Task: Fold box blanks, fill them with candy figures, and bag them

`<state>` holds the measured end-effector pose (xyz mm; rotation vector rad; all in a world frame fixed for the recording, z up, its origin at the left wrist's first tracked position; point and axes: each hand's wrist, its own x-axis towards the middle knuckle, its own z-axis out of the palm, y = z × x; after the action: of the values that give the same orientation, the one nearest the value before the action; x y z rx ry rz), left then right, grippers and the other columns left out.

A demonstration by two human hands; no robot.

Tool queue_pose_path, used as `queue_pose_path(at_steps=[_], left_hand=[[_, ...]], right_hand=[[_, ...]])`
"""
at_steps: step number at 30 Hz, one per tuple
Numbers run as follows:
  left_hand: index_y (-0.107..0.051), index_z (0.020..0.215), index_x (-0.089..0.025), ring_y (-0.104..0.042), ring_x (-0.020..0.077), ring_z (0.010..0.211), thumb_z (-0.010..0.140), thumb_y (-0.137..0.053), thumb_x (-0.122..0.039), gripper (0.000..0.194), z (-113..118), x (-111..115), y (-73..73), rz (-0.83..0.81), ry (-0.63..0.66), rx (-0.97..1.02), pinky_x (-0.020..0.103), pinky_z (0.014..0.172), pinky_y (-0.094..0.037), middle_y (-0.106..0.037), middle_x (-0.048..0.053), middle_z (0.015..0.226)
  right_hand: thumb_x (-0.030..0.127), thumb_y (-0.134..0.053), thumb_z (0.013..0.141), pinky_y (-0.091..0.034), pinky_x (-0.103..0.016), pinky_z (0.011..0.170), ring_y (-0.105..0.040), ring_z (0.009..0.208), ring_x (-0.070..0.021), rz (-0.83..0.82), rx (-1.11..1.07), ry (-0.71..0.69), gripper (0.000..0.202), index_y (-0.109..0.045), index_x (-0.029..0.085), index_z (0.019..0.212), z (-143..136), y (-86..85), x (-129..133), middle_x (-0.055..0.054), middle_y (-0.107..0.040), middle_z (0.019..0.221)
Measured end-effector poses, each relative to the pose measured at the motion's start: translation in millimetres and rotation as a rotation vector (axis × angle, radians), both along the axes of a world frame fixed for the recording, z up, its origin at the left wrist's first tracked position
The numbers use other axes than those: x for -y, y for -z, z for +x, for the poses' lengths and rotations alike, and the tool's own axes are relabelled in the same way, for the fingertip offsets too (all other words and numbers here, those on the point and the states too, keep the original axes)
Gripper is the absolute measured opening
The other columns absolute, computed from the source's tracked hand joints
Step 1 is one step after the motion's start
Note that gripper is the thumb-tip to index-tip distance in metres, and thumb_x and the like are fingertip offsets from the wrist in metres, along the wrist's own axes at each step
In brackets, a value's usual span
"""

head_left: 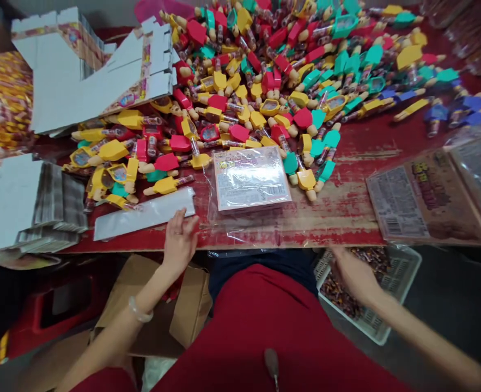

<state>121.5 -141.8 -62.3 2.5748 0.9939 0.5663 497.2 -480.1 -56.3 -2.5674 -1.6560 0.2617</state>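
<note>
My left hand (180,239) is at the front edge of the table, fingers loosely bent and apart, the tips at the right end of a flat white plastic strip (142,216). To its right lies a box in clear wrap (251,179), with loose film hanging toward the table edge. My right hand (352,272) is low at the table edge, above a pale plastic basket (407,283) of small dark wrapped pieces. Its fingers are blurred and partly hidden, so what they do is unclear. Behind the box spreads a heap of red, yellow, green and purple toy-like candy pieces (260,90).
White folded display cards (60,92) stand stacked at the back left, with another stack of white cards (7,201) nearer. Wrapped flat boxes (432,201) lie at the right. Below the table are an open cardboard box (191,310) and a red stool (56,310).
</note>
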Motion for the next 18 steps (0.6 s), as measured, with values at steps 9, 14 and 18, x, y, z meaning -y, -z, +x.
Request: queue_pose_path(at_steps=[9,14,18], left_hand=[[-0.076,0.108,-0.024,-0.067,0.0231,0.125,0.098,-0.054,-0.026,0.025,39.7,-9.9,10.0,-0.253,0.567,-0.033,0.051,0.125,-0.03,-0.079,0.009,0.115],[-0.075,0.091,-0.022,-0.075,0.0236,0.092,0.103,-0.041,-0.046,0.043,27.5,9.0,0.1,-0.227,0.257,0.185,0.049,0.105,-0.048,-0.081,0.01,0.093],[-0.067,0.072,-0.023,-0.068,0.0222,0.07,0.105,-0.03,-0.055,0.059,32.2,27.8,-5.5,-0.184,-0.054,0.445,0.042,0.089,-0.051,-0.073,0.008,0.069]], right_hand=[[0.01,-0.052,0.091,-0.02,-0.062,0.128,-0.064,0.127,-0.022,0.133,-0.374,-0.819,0.043,-0.069,0.021,0.128,36.8,1.4,-130.0,-0.009,-0.072,0.129],[0.023,-0.047,0.104,-0.041,-0.055,0.116,-0.074,0.09,-0.0172,0.532,-0.38,-0.459,0.029,-0.07,0.024,0.121,7.7,15.1,-97.9,-0.005,-0.079,0.104],[0.049,-0.042,0.106,-0.055,-0.042,0.085,-0.067,0.069,-0.0198,0.633,-0.508,-0.007,0.041,-0.072,0.021,0.104,-23.2,4.2,-91.3,-0.005,-0.073,0.071]])
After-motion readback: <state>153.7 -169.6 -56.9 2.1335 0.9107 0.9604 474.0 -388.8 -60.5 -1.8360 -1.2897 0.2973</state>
